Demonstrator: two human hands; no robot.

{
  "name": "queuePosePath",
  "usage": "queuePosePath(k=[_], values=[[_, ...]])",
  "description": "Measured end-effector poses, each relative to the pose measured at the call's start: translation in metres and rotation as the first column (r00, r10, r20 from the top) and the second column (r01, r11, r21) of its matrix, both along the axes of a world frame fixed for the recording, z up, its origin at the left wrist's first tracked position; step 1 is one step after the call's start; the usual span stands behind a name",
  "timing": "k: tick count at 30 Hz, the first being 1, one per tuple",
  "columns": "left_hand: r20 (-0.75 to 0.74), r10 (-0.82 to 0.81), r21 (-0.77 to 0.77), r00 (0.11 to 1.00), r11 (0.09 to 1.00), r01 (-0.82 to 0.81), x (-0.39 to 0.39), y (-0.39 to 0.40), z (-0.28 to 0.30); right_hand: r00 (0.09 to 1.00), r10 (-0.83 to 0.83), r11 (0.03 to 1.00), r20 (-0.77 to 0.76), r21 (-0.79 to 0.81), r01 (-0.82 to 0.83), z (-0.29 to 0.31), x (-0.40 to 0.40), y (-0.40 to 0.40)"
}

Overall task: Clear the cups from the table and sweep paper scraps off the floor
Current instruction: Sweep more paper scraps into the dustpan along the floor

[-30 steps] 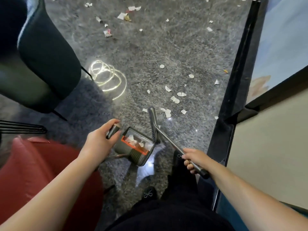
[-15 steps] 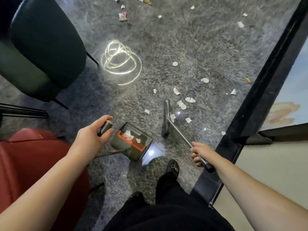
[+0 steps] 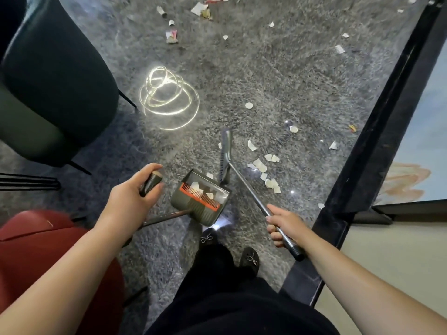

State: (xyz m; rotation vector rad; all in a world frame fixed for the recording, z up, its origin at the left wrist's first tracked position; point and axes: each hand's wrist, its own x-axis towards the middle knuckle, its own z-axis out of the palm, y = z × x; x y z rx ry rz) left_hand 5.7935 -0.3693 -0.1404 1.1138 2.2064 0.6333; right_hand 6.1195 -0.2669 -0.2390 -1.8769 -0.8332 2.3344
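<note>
Paper scraps (image 3: 262, 169) litter grey speckled floor (image 3: 278, 76) beside broom (image 3: 223, 157) and dustpan (image 3: 200, 199).

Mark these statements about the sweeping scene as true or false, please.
1. The right hand grips the broom handle. True.
2. The dustpan is empty. False: a few scraps already lie in it.
3. The left hand holds the dustpan's handle. True.
4. All scraps are swept up. False: many lie on the floor.
5. The broom head is beside the dustpan's mouth. True.
</note>
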Motion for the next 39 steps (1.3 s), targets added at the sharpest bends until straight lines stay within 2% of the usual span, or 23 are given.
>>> queuePosePath(k=[9,14,23,27,31,39], values=[[0.031,-0.039,0.006,0.999,0.999,0.039,-0.083,0.002,0.003,0.997,0.044,0.999,-0.056,0.010,-0.044,-0.022,-0.121,0.004],[0.047,-0.073,-0.039,0.996,0.996,0.075,-0.117,-0.001,-0.007,0.998,0.060,0.998,-0.008,0.001,-0.060,-0.048,-0.153,0.016],[0.053,-0.082,-0.015,0.995,0.996,0.083,-0.110,0.040,-0.020,0.984,-0.009,1.000,0.180,0.030,0.004,-0.056,-0.110,0.027],[0.061,-0.063,-0.049,0.996,0.997,0.067,-0.095,0.066,-0.026,0.974,-0.090,0.996,0.210,0.031,0.085,-0.051,-0.078,0.040],[0.055,-0.083,-0.058,0.995,0.995,0.086,-0.081,0.087,-0.032,0.971,-0.176,0.984,0.162,0.021,0.174,-0.040,-0.051,0.062],[0.046,-0.075,-0.074,0.996,0.994,0.079,-0.068,0.112,-0.031,0.985,-0.173,0.985,-0.022,-0.031,0.172,-0.020,-0.062,0.083]])
